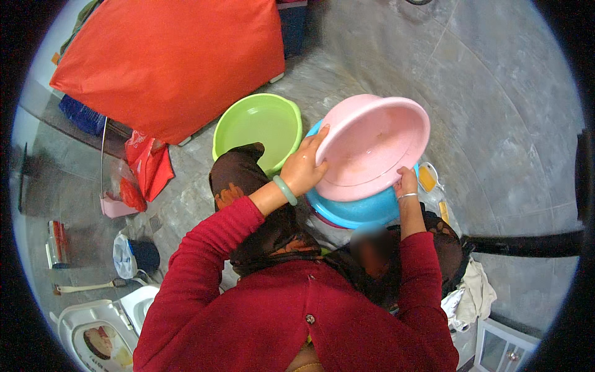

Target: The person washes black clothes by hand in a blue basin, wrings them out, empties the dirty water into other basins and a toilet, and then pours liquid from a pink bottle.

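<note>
My left hand point(304, 162) grips the left rim of a pink plastic basin point(367, 149), and my right hand point(406, 182) grips its lower right rim. The pink basin is tilted, with a few brownish specks on its inner wall. Beneath it a blue plastic basin point(358, 214) is partly hidden, and a dark red rim point(327, 221) shows under the blue one. Left of my hands a green plastic basin point(260, 123) stands on the floor and appears to hold water. My knee covers part of its near edge.
A large red fabric cover point(176, 60) hangs over something at the upper left. Near the right wall lie a yellow bar in a white dish point(427, 176) and a wooden-handled brush or similar piece point(444, 211). A toilet point(97, 330), a long-handled brush point(88, 287) and a pink dustpan point(121, 207) are at left.
</note>
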A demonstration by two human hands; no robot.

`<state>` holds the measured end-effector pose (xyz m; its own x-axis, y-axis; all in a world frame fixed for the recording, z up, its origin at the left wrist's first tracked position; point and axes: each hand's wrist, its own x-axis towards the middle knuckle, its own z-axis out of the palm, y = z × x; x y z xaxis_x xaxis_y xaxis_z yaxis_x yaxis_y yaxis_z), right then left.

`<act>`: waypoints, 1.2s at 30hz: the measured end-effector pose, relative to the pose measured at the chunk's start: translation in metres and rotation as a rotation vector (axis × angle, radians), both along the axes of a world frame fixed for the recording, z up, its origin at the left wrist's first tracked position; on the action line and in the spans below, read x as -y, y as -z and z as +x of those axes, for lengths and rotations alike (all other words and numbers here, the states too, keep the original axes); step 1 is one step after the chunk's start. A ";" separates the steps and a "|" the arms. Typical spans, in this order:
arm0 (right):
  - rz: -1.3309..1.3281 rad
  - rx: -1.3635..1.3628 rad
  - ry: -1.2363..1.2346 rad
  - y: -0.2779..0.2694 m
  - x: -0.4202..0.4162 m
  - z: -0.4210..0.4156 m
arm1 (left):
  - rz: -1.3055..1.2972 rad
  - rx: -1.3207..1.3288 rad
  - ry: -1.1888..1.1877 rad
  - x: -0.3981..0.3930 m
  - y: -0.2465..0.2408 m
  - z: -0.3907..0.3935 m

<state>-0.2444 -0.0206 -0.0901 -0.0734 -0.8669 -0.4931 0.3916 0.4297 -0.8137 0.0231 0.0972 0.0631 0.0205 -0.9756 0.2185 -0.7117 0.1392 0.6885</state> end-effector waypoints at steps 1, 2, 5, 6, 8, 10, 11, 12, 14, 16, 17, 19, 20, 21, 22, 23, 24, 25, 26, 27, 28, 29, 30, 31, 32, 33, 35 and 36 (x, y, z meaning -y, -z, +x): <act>-0.062 -0.001 0.003 0.000 0.000 -0.002 | 0.004 -0.048 -0.005 0.000 0.008 0.002; -0.124 -0.002 0.006 0.001 -0.001 -0.005 | 0.013 -0.124 -0.007 -0.002 0.015 0.003; -0.134 -0.161 -0.027 -0.020 -0.007 -0.006 | 0.075 -0.335 0.069 0.002 0.028 0.008; -0.109 -0.240 -0.043 -0.032 -0.009 -0.007 | 0.050 -0.404 0.042 0.003 0.036 0.007; -0.161 -0.319 -0.088 -0.041 -0.008 -0.009 | 0.133 -0.496 -0.009 0.002 0.048 0.008; -0.234 -0.360 -0.106 -0.046 -0.009 -0.013 | 0.253 -0.577 -0.049 0.003 0.052 0.007; -0.283 -0.360 -0.107 -0.048 -0.009 -0.014 | 0.328 -0.611 -0.069 0.004 0.053 0.008; -0.333 -0.357 -0.109 -0.049 -0.008 -0.015 | 0.402 -0.642 -0.090 0.005 0.053 0.008; -0.413 -0.354 -0.140 -0.051 -0.002 -0.021 | 0.460 -0.743 -0.140 0.006 0.059 0.007; -0.408 -0.319 -0.135 -0.060 -0.003 -0.020 | 0.540 -0.873 -0.173 0.005 0.057 0.006; -0.363 -0.287 -0.115 -0.069 -0.005 -0.019 | 0.589 -0.955 -0.181 0.003 0.050 0.004; -0.336 -0.220 -0.102 -0.085 -0.008 -0.015 | 0.638 -1.073 -0.193 0.001 0.049 0.003; -0.351 -0.185 -0.109 -0.088 -0.008 -0.013 | 0.639 -1.109 -0.199 0.000 0.055 0.003; -0.366 -0.150 -0.115 -0.090 -0.008 -0.014 | 0.641 -1.146 -0.203 0.001 0.060 0.003; -0.365 -0.154 -0.128 -0.088 -0.007 -0.015 | 0.661 -1.150 -0.190 0.001 0.063 0.004; -0.365 -0.158 -0.141 -0.086 -0.005 -0.016 | 0.680 -1.154 -0.177 0.000 0.066 0.006; -0.364 -0.163 -0.156 -0.087 -0.005 -0.016 | 0.700 -1.159 -0.165 0.000 0.067 0.006; -0.373 -0.160 -0.150 -0.088 -0.005 -0.016 | 0.697 -1.175 -0.183 0.000 0.067 0.005; -0.382 -0.157 -0.145 -0.089 -0.007 -0.015 | 0.694 -1.190 -0.201 0.000 0.066 0.003; -0.390 -0.153 -0.139 -0.091 -0.008 -0.014 | 0.692 -1.205 -0.220 -0.001 0.065 0.002; -0.389 -0.151 -0.157 -0.092 -0.009 -0.015 | 0.696 -1.219 -0.213 -0.001 0.066 0.002; -0.389 -0.148 -0.174 -0.092 -0.008 -0.015 | 0.700 -1.233 -0.205 -0.002 0.066 0.003; -0.388 -0.151 -0.184 -0.092 -0.008 -0.018 | 0.710 -1.247 -0.189 -0.001 0.067 0.001; -0.405 -0.195 -0.189 -0.088 -0.005 -0.022 | 0.692 -1.243 -0.186 0.000 0.066 0.000; -0.422 -0.239 -0.194 -0.080 -0.001 -0.025 | 0.674 -1.239 -0.182 0.000 0.065 -0.002; -0.435 -0.281 -0.203 -0.082 -0.002 -0.022 | 0.657 -1.235 -0.184 -0.002 0.063 -0.003; -0.445 -0.265 -0.184 -0.087 -0.007 -0.015 | 0.595 -1.231 -0.228 -0.006 0.062 -0.003; -0.483 -0.237 -0.180 -0.089 -0.008 -0.012 | 0.561 -1.218 -0.240 -0.008 0.063 -0.001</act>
